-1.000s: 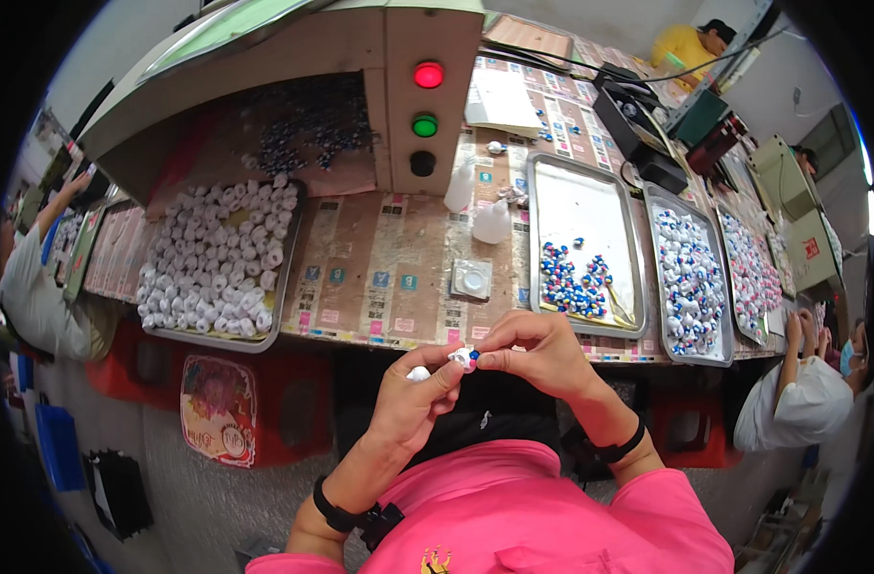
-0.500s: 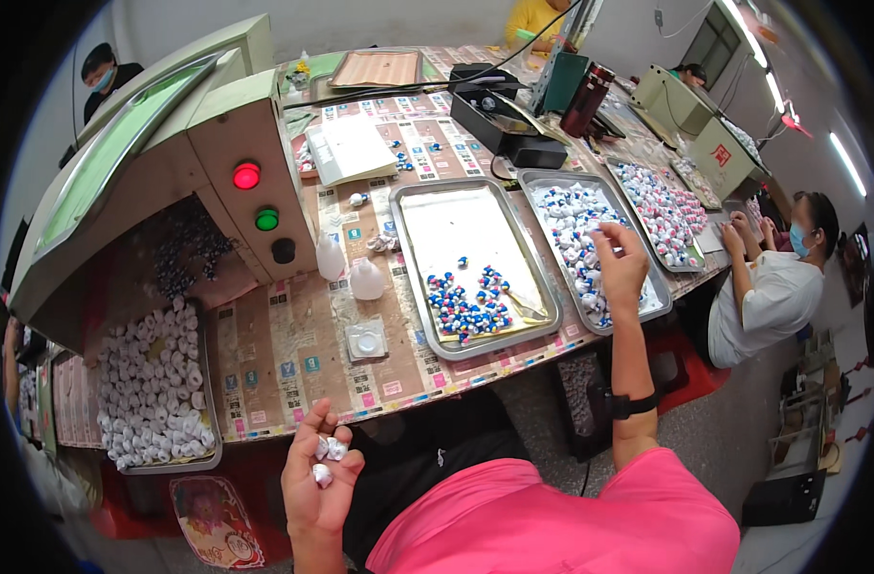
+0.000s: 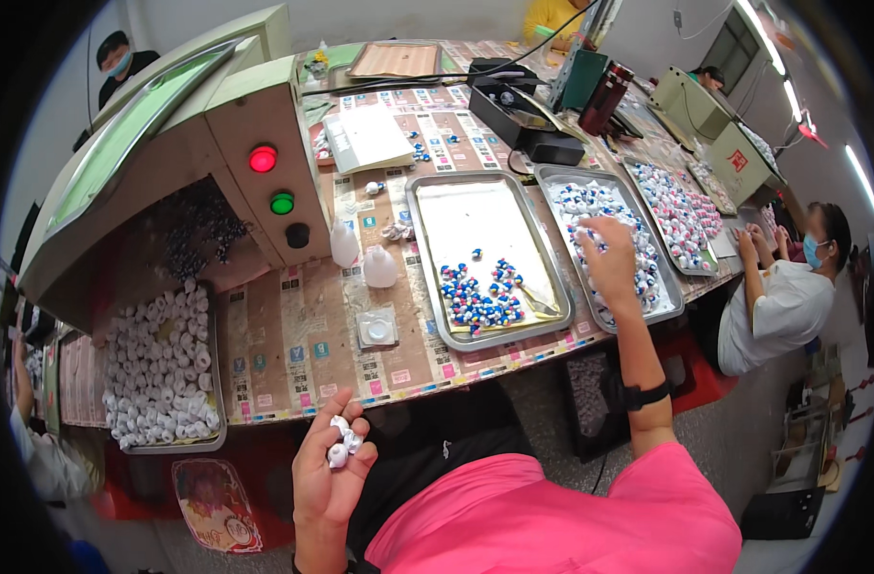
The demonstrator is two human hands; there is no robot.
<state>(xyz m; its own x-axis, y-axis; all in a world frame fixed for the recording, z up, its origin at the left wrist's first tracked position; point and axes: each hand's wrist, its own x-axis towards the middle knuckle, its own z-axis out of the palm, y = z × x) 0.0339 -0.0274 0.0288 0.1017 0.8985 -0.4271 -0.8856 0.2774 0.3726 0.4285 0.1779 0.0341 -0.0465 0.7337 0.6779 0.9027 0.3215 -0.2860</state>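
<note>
Cupping a few small white pieces [image 3: 340, 442] in a loosely curled left hand [image 3: 328, 469], below the worktable's [image 3: 293, 335] near edge, the person stretches the right hand [image 3: 611, 260] over a steel tray [image 3: 674, 304] of wrapped pieces on that worktable; whether those fingers grasp anything cannot be told. Judged so, this is a drop-or-fetch step, and the next move calls for bringing both hands together.

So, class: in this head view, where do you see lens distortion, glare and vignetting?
Head view: fisheye bends the table edge and machine toward the rim; corners are black vignette. Glare sits on the middle tray and from ceiling lights. Left hand and right hand look sharp, not smeared.
</note>
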